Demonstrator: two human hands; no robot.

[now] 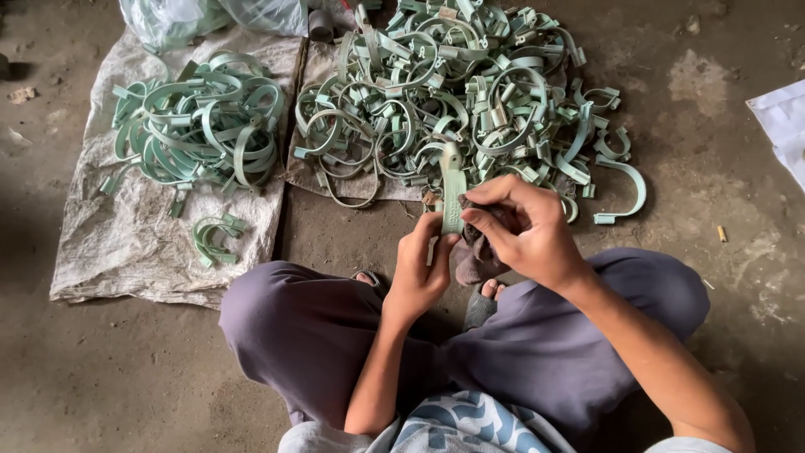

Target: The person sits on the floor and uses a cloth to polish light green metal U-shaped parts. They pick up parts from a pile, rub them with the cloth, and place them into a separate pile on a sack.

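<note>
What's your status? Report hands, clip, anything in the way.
Left hand gripping pale green clip upright. Right hand pinching dark cloth against it. Clip piles ahead on sacking, apart from hands.

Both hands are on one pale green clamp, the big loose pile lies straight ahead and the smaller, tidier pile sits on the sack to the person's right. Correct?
Not quite: in the head view the smaller pile on the sack lies to the person's left. The left hand and right hand do hold one pale green clamp, with the big pile ahead.
</note>
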